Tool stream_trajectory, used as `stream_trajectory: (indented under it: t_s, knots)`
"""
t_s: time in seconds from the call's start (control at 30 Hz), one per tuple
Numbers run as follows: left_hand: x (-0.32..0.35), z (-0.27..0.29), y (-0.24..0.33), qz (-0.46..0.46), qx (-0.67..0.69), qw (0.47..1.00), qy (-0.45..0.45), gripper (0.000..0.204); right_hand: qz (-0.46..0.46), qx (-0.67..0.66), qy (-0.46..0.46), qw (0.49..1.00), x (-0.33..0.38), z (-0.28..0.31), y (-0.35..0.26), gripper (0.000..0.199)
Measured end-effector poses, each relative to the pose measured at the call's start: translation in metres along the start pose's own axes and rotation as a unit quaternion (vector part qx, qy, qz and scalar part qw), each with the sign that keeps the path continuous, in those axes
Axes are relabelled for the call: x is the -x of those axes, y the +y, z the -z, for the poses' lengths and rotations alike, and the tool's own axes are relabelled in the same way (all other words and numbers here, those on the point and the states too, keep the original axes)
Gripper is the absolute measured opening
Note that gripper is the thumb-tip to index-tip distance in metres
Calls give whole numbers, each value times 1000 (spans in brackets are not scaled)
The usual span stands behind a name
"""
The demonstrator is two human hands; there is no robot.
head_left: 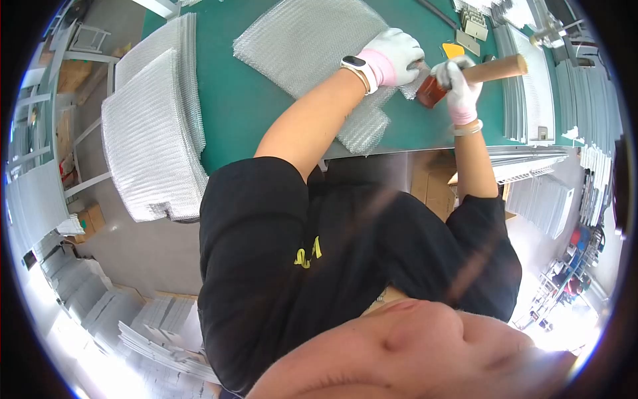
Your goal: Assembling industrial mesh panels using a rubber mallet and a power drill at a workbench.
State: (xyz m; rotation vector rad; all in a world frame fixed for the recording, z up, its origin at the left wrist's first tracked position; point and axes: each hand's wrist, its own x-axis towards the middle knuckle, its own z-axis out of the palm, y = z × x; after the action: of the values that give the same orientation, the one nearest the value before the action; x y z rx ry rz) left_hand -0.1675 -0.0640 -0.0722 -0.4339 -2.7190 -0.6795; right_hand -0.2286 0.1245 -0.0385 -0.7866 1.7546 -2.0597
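Observation:
My left hand (393,58), in a white glove with a pink cuff, rests over a silvery mesh sheet (306,40) on the green worktop. Its curled fingers pinch the sheet's right edge. In my gloved right hand (458,83) is a mallet, its thick wooden handle (498,68) pointing right. The mallet's reddish-brown head (432,92) sits low, close beside the mesh corner under my left fingertips; whether it touches the mesh cannot be told. A narrower flap of mesh (365,130) hangs toward the table's front edge.
Stacked mesh sheets (153,133) overhang the worktop's left side. To the right stands a pile of white panels (531,100). Behind my right hand lie a yellow piece (453,50) and several metal blocks (472,30). A cardboard box (432,183) sits below the green worktop (219,106).

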Motion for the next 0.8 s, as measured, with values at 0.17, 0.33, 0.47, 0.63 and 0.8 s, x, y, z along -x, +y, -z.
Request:
stream_trajectory:
  t_s: [0.17,0.33,0.47,0.63,0.8]
  knots:
    - [-3,8,0,8,-10,1000,7,28,88,24,75,993,4,5,0,8]
    - [4,3,-6,2,-20,1000,23,30,55,-21,60,997,-7,-4,-9,7]
    - [-10,9,3,4,-15,1000,-20,33,101,-40,48,993,1,6,21,6]
    - [1,3,-8,-67,-58,995,47,28,52,-24,95,994,4,11,-17,6]
    - [-6,11,35,-138,-114,983,-50,29,71,-36,138,987,48,69,-15,24]
